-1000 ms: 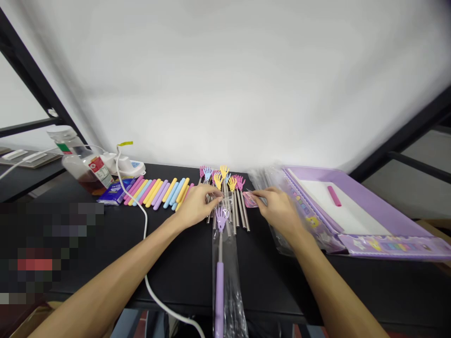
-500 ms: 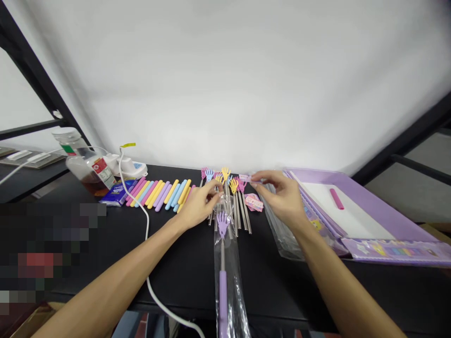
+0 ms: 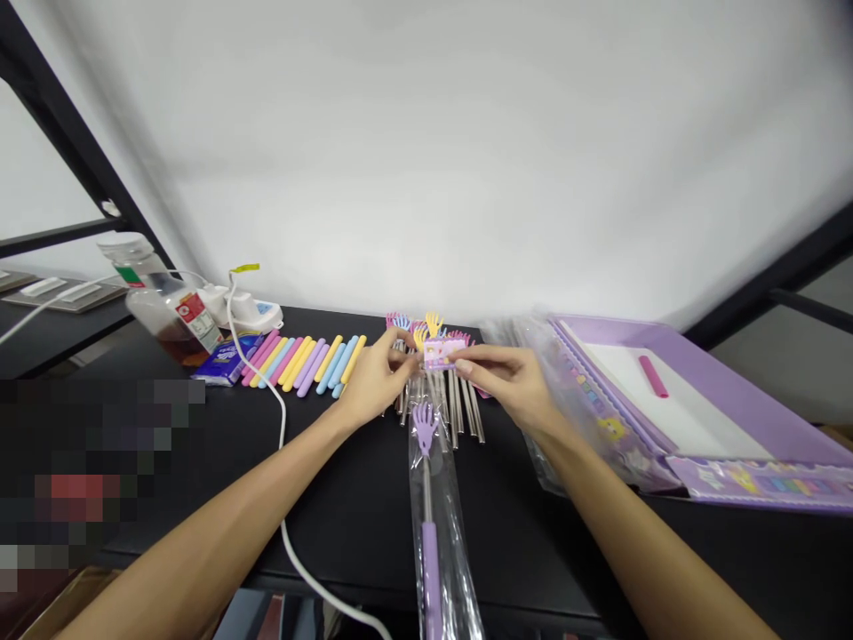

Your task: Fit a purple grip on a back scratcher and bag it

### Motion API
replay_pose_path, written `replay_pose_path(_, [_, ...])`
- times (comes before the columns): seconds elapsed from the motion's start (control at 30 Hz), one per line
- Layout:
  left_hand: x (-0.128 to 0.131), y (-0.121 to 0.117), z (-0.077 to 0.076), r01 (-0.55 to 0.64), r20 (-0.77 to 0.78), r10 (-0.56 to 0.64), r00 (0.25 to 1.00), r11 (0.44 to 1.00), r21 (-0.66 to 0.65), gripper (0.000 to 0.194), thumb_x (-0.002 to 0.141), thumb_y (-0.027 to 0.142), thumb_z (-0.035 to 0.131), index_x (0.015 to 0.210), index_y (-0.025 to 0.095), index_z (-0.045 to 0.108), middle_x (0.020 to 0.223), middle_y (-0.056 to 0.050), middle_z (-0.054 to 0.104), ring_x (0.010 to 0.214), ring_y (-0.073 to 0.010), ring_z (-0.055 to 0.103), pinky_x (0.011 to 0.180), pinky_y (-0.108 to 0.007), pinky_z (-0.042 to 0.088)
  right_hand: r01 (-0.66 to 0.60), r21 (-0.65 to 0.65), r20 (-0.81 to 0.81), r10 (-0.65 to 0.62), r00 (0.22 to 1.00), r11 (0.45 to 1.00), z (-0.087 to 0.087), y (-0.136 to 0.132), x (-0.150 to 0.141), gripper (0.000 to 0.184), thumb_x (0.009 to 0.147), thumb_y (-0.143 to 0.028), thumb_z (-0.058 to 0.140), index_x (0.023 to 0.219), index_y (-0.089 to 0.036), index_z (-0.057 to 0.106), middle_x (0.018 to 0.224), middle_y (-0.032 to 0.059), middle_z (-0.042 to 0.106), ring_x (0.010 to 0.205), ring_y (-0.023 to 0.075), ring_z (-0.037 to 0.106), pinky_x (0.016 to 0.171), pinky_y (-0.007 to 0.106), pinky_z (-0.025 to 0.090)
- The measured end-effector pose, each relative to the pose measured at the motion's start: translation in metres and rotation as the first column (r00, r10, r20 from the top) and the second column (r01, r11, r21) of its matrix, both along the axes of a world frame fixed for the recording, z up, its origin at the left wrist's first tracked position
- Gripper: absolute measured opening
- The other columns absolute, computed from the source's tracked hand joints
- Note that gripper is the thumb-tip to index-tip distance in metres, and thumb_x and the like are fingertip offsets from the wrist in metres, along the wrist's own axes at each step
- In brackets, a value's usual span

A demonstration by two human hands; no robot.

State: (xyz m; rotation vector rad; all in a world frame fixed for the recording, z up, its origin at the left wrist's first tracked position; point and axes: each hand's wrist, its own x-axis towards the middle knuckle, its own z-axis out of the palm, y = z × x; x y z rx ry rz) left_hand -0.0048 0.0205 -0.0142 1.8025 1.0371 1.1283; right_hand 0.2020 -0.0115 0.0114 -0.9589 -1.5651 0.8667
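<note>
My right hand (image 3: 510,380) pinches a small pink and white paper card (image 3: 442,353) just above the mouth of a clear plastic sleeve (image 3: 440,524). Inside that sleeve lies a purple hand-shaped back scratcher (image 3: 424,421) with a metal shaft and purple handle. My left hand (image 3: 373,384) is closed on the sleeve's top edge, fingertips almost meeting the card. Behind both hands lie several metal scratchers (image 3: 459,409) with pink, blue and yellow hand-shaped heads.
A row of pastel foam grips (image 3: 303,362) lies to the left. Further left are a lying bottle (image 3: 163,307), a blue packet (image 3: 223,364), a white power strip (image 3: 243,311) and its cable (image 3: 283,498). A stack of clear sleeves (image 3: 566,400) and a purple tray (image 3: 699,400) sit right.
My right hand picked a card off the table by the scratchers, lifted it, then carried it left to the sleeve's mouth. My left hand stayed on the sleeve's top.
</note>
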Motion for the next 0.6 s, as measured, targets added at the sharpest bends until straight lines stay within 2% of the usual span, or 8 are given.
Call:
replay_pose_path(0.07, [0.000,0.000,0.001,0.008,0.040,-0.007,0.999,0.999,-0.034,0.020,0.090,0.036,0.061,0.099,0.022,0.051,0.062,0.005,0.068,0.046,-0.0101,0.053,0.045,-0.018,0.034,-0.059,-0.005,0.058,0.059,0.997,0.998,0.000,-0.005,-0.003,0.013,0.080,-0.028,0.077,0.091,-0.022,0.080,0.090,0.0047,0.079,0.083,0.0203,0.073,0.079,0.036,0.059])
replay_pose_path(0.2, [0.001,0.000,0.004,0.047,0.120,-0.041,0.992,0.998,-0.046,0.028,0.090,0.045,0.064,0.100,0.021,0.053,0.058,0.004,0.066,0.053,-0.0129,0.061,0.050,-0.018,0.040,-0.219,0.012,0.285,0.207,0.936,0.976,0.002,-0.011,-0.009,0.038,0.084,-0.021,0.072,0.122,-0.026,0.070,0.089,0.0010,0.078,0.079,0.0171,0.071,0.076,0.033,0.058])
replay_pose_path(0.27, [0.001,-0.001,0.005,0.038,0.129,-0.031,0.991,0.998,-0.057,0.030,0.090,0.048,0.063,0.100,0.020,0.055,0.061,0.002,0.069,0.058,-0.0144,0.065,0.055,-0.020,0.044,-0.244,0.054,0.378,0.206,0.903,0.968,0.000,-0.012,-0.011,0.033,0.087,-0.019,0.069,0.119,-0.025,0.071,0.094,0.0014,0.078,0.081,0.0169,0.072,0.079,0.032,0.057])
replay_pose_path(0.4, [0.003,-0.001,0.006,0.028,0.137,-0.016,0.990,0.996,-0.085,0.033,0.089,0.051,0.064,0.098,0.019,0.059,0.066,-0.001,0.072,0.062,-0.0167,0.069,0.061,-0.024,0.050,-0.141,0.164,0.441,0.055,0.896,0.976,-0.007,-0.008,-0.011,0.014,0.088,-0.020,0.066,0.100,-0.022,0.074,0.094,0.0022,0.078,0.081,0.0172,0.073,0.077,0.031,0.056])
replay_pose_path(0.53, [0.004,0.002,0.002,0.021,0.158,0.000,0.987,0.991,-0.129,0.041,0.091,0.060,0.057,0.100,0.020,0.062,0.068,-0.001,0.069,0.062,-0.0189,0.069,0.056,-0.026,0.051,0.009,0.234,0.421,-0.110,0.900,0.972,-0.010,-0.003,-0.007,0.010,0.089,-0.022,0.065,0.096,-0.022,0.072,0.091,0.0021,0.077,0.082,0.0186,0.072,0.077,0.032,0.055])
replay_pose_path(0.6, [0.004,0.002,0.001,0.046,0.198,-0.016,0.980,0.988,-0.147,0.045,0.093,0.062,0.051,0.102,0.020,0.063,0.073,-0.002,0.069,0.068,-0.0195,0.070,0.062,-0.028,0.054,0.059,0.257,0.376,-0.156,0.913,0.965,-0.010,-0.001,-0.006,0.011,0.089,-0.022,0.065,0.097,-0.022,0.072,0.093,0.0027,0.077,0.084,0.0192,0.073,0.078,0.032,0.056])
